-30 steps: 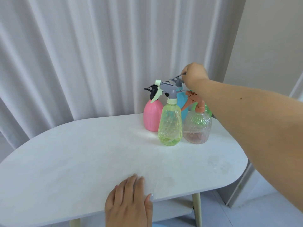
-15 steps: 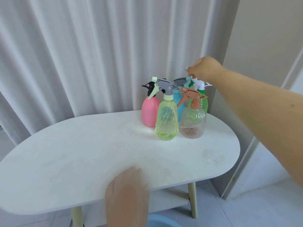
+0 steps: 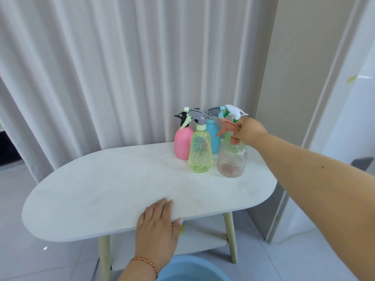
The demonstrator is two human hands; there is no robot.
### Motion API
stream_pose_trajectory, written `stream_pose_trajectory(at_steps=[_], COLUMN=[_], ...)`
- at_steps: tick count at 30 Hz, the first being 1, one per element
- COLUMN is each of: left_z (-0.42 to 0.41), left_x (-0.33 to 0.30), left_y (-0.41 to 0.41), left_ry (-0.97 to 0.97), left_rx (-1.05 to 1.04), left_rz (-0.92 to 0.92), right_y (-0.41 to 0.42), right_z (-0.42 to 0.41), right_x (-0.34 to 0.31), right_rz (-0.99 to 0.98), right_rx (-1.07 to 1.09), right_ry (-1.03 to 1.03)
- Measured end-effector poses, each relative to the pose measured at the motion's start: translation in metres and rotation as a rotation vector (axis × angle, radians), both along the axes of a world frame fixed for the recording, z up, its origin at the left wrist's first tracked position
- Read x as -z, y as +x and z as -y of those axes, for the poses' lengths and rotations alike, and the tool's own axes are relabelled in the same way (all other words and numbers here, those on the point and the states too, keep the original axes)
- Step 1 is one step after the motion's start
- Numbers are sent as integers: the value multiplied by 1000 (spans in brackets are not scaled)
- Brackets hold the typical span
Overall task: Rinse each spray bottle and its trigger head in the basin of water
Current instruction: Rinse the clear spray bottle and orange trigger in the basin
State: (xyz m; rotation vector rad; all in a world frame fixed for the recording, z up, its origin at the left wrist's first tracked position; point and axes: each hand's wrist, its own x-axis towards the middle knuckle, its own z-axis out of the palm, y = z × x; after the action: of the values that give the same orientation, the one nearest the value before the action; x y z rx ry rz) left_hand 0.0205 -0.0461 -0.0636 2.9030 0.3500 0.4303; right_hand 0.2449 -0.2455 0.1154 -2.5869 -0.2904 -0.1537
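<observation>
On a pale oval surface [image 3: 113, 185] before white curtains, five spray bottles cluster at the far right end, while a blue basin [image 3: 190, 269] waits on the floor below. The left hand [image 3: 157, 224] lies flat and empty on the near edge. The right hand [image 3: 250, 131] has its fingers closed around the orange trigger head [image 3: 226, 127] of the clear ribbed bottle [image 3: 231, 159], apparently the pickup step; next comes lifting it down to the basin.

Both arms are bare, with no sleeves in view. The left hand [image 3: 157, 224] has a thin braided cord bracelet [image 3: 145, 263] in orange and dark strands at the wrist, and a pale painted thumbnail. The right hand [image 3: 250, 131] wears nothing; a small dark mole marks its forearm.
</observation>
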Motion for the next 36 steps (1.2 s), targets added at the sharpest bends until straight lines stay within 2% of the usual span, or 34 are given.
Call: stream_pose_trajectory(at_steps=[3, 5, 8, 12, 16, 19, 21, 23, 26, 29, 31, 33, 36], left_z=[-1, 0, 10, 35, 60, 74, 75, 67, 52, 41, 38, 37, 40], left_x=[-7, -11, -22, -50, -72, -71, -60, -51, -39, -22, -9, 0, 15], left_y=[-5, -5, -12, -34, -58, -74, -83, -91, -99, -107, -112, -112, -113], left_ry=[0, -90, -305, -547, -924, -989, -1024, -1110, -1371, -1631, -1694, -1706, -1662], left_rx=[33, 61, 58, 73, 190, 310, 279, 234, 162, 74, 1, -58, -199], left_rz=[-54, -43, 137, 349, 238, 136, 86, 44, 64, 89, 64, 58, 118], right_y=[-13, -27, -61, -124, -197, -229, -242, -247, -243, -256, -273, -283, -294], right_z=[9, 12, 16, 16, 3, -13, -18, -12, 6, 9, 3, -3, -9], right_x=[-4, -13, -29, -28, 10, 50, 70, 90, 139, 189, 209, 220, 228], right_rz=[27, 87, 99, -9, -98, -133, -157, -255, -650, -1126, -1279, -1291, -1042], right_rx=[5, 3, -13, -140, -265, -250, -256, -334, -400, -640, -761, -714, -587], right_ry=[156, 214, 184, 131, 230, 376, 465, 674, 930, 910, 935, 987, 836])
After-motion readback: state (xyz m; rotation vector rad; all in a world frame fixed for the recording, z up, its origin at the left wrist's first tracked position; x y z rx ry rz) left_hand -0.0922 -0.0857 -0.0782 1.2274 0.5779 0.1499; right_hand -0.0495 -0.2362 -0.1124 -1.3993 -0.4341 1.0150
